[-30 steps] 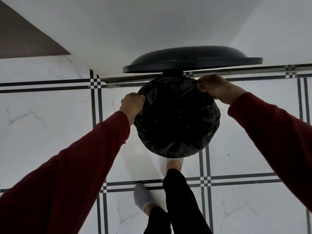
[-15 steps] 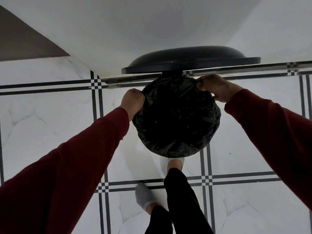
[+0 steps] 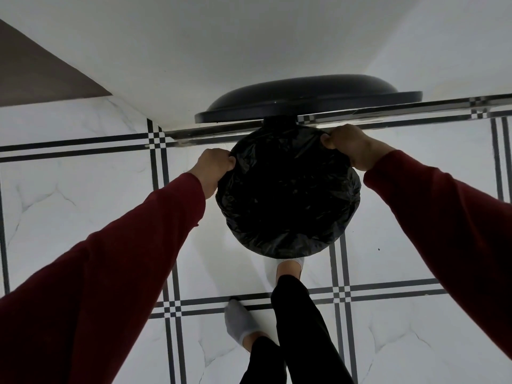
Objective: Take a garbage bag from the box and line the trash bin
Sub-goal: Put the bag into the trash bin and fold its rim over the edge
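Two hands: left hand [image 3: 214, 167] and right hand [image 3: 350, 146], each gripping the edge of one black garbage bag [image 3: 288, 198], which spans between them over the bin mouth. One raised lid [image 3: 307, 99] behind the bag. Two socked feet in front.

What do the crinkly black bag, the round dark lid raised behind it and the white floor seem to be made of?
Crinkly black bag: thin plastic film, glossy, full of fine creases. Round dark lid: probably moulded plastic, smooth and matte, though coated metal is possible. White floor: glazed tile, grey marble-like veins, black striped borders, faint sheen.
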The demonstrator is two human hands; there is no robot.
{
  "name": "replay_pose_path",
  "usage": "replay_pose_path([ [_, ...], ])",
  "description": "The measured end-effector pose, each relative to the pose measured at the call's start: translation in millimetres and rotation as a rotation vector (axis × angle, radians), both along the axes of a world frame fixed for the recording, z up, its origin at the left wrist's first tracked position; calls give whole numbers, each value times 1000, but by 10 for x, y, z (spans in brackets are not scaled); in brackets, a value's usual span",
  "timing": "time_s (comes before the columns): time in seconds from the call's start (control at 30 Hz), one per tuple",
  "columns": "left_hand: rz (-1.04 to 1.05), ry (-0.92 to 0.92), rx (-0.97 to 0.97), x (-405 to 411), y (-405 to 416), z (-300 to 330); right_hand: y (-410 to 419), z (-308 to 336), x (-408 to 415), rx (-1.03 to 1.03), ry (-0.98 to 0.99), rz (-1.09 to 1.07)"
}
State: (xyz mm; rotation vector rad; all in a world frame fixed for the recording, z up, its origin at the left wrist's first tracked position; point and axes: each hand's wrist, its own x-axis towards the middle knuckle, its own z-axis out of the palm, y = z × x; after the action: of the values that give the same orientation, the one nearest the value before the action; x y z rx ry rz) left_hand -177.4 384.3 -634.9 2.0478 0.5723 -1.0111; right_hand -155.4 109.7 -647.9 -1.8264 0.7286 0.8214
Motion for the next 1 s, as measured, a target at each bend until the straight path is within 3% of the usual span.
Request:
replay_pose_path([
  [0.1, 114, 60, -78, 1, 2, 44, -41, 9, -25, -24, 14, 50],
  [0.17, 315, 78, -192, -30, 26, 53, -78, 61, -60, -15, 10, 65],
  [0.23, 542, 126, -285, -87, 46, 81, -101, 136, -102, -10, -9, 23],
  [0.3, 620, 154, -341, -95, 62, 72, -120, 237, -177, 27, -28, -87],
  [0.4, 613, 101, -290, -137, 52, 14, -186, 308, -309, 78, -1, -211],
  [0.47, 580, 22, -206, -172, 40, -45, -219, 270, -405, -72, -54, -251],
  [0.57, 284, -55, 29, -195, 16, -120, -226, 154, -573, -352, -192, -282],
  [0.67, 229, -55, 117, -241, -92, -104, -171, 31, -669, -389, -203, -185],
  [0.8, 364, -92, 85, -269, -147, -193, -154, -75, -532, -301, -69, -190],
  [1.0, 301, -71, 16, -254, -35, -264, -196, -130, -421, 108, 7, -395],
])
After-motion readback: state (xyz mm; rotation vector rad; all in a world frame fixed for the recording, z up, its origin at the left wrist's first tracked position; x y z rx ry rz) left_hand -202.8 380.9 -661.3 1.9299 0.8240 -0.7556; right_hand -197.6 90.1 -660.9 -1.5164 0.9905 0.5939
